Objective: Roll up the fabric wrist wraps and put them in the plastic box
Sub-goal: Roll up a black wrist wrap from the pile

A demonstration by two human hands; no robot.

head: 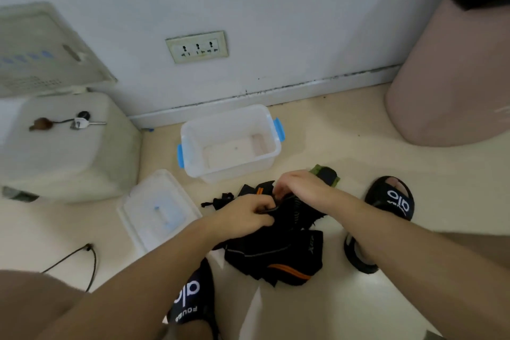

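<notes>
Left hand (242, 218), centre of frame: fingers curled, pinching the edge of a black fabric wrist wrap (292, 211). Right hand (300, 188), just above and right of it: fingers curled down into the same wrap, gripping it. Both hands close together over the pile of wraps (276, 257) on the floor, centre-bottom. Pile: soft, crumpled black fabric w/ orange stripes and grey stitching; one green-edged piece (327, 174) sticks out behind the right hand.

Plastic box (230, 143), just above the hands near the wall: translucent white, rectangular, rounded corners, blue latches on both short sides, lid off. No wraps inside; only the pale bottom shows. Lid (157, 210), lower left of box, lies flat on the floor: translucent w/ a blue handle.

Black slides w/ white lettering at bottom centre (190, 295) and centre right (392, 196). White bin-like unit (69, 146) at left. Wall socket (197, 47) at upper centre.
</notes>
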